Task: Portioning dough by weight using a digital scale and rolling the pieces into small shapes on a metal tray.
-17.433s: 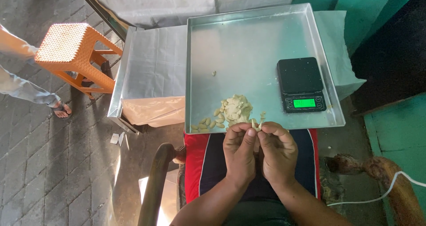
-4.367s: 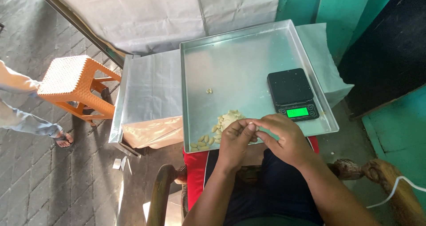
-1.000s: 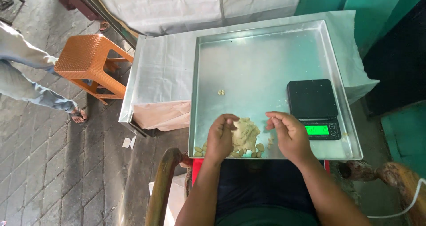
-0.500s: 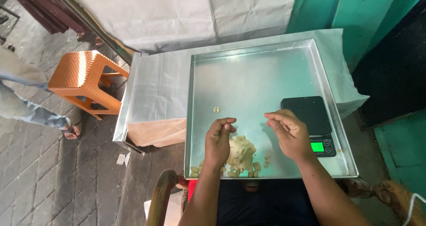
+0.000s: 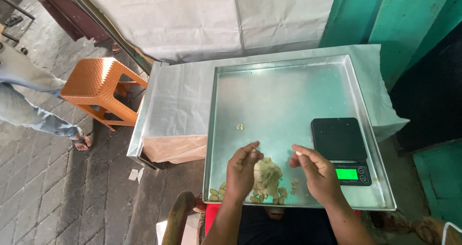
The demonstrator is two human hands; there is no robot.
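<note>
A large shallow metal tray [image 5: 284, 100] lies in front of me. At its near edge sits a heap of small pale peeled pieces [image 5: 267, 177]. My left hand [image 5: 243, 170] rests over the left side of the heap, fingers curled. My right hand [image 5: 315, 173] hovers just right of the heap and pinches one small pale piece [image 5: 298, 153] between thumb and fingertips. One loose piece [image 5: 239, 127] lies alone further up the tray.
A black digital scale [image 5: 340, 148] with a lit green display stands in the tray's right near corner. An orange plastic stool [image 5: 98, 88] stands at left on the brick floor, next to another person's legs [image 5: 33, 105]. White sheets cover the surface behind.
Both hands have moved forward from my lap onto the tray, to the heap. Over the last second the hands shifted slightly and the camera view tilted up.
</note>
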